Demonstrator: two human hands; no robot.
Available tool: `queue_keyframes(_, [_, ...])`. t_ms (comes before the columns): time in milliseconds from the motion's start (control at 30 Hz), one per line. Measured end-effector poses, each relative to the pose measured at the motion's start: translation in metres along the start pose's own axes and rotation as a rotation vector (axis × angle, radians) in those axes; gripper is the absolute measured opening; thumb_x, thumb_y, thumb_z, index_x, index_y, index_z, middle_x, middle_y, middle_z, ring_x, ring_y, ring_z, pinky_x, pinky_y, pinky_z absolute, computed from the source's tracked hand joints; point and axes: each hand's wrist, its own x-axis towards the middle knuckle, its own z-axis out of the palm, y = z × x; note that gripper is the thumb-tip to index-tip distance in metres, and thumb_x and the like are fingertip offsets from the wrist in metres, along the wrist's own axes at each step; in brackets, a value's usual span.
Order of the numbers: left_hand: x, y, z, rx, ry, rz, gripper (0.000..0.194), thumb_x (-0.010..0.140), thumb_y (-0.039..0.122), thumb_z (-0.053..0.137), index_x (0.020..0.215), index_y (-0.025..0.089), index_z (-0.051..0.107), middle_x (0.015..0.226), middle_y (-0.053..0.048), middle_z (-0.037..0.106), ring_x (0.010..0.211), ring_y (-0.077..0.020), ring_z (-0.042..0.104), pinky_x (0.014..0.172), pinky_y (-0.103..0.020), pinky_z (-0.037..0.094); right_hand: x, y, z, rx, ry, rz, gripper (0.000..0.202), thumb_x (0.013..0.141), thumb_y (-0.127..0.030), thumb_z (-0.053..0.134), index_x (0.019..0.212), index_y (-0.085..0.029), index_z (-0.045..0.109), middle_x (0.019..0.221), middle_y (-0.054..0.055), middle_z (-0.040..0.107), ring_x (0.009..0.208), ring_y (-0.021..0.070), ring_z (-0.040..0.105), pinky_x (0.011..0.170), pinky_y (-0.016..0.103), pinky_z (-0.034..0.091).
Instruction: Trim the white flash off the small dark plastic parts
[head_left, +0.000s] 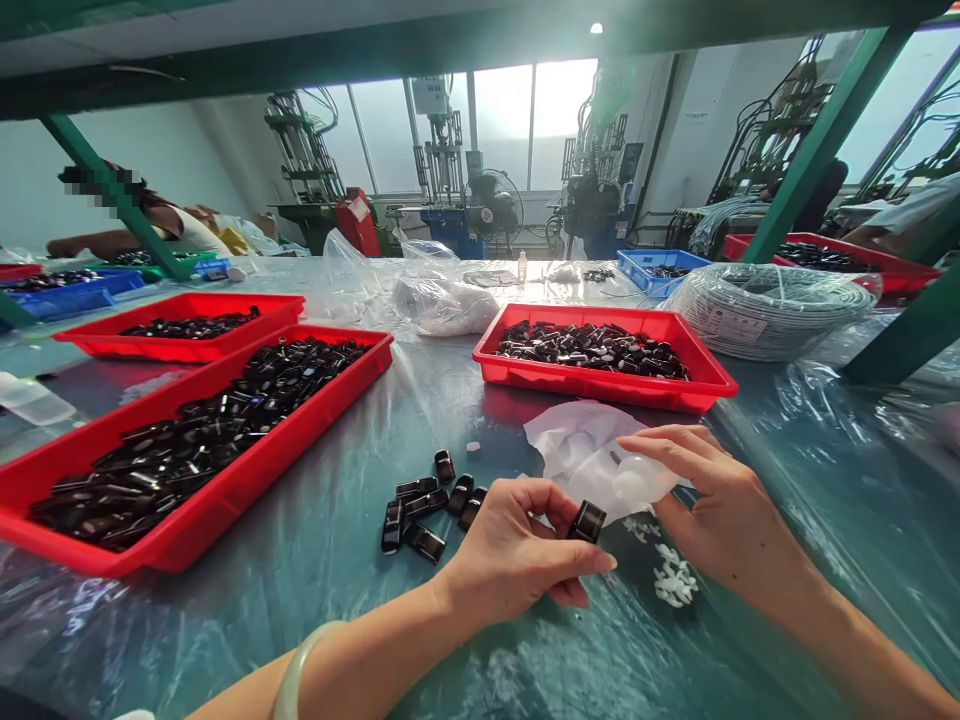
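My left hand (517, 545) pinches a small glossy black plastic piece (587, 522) between thumb and fingers, its upper end standing out. To its right, my right hand (724, 500) is stretched out with thumb and fingers apart, over the edge of a crumpled white translucent sheet (570, 440). Whether the fingertips touch the sheet I cannot tell. Several similar black pieces (425, 542) lie loose left of my left hand, partly hidden by it. A heap of small white bits (673, 577) lies below my right hand.
Red trays of black pieces stand at the left (360, 365), behind it (82, 345) and ahead (600, 390). A wrapped cable coil (772, 310) sits at the right, near a green post (825, 140). Plastic bags (442, 295) lie farther back. Another person (180, 225) leans at the far left.
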Motion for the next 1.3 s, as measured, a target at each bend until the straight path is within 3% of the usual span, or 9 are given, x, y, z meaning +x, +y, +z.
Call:
queue_keyframes(533, [-0.001,-0.002,0.0,0.073,-0.054,-0.041,0.032,0.052,0.028,0.08,0.063,0.014,0.054,0.043,0.006,0.053,0.039,-0.0105,0.057,0.036,-0.015,0.043,-0.001,-0.012,-0.005,-0.165,0.031,-0.14,0.053,0.065,0.009,0.037,0.1,-0.022,0.062,0.096,0.005,0.064,0.095,0.0221,0.056,0.081,0.043,0.033])
queue_keyframes(1300, [-0.002,-0.009,-0.002,-0.009,-0.17,-0.103,0.03,0.052,0.021,0.08,0.064,0.015,0.053,0.042,0.005,0.057,0.039,-0.0091,0.057,0.036,-0.013,0.045,0.001,-0.019,-0.01,-0.162,0.061,-0.235,0.042,0.077,0.006,0.038,0.097,-0.022,0.061,0.097,0.005,0.065,0.099,0.0221,0.055,0.085,0.044,0.031])
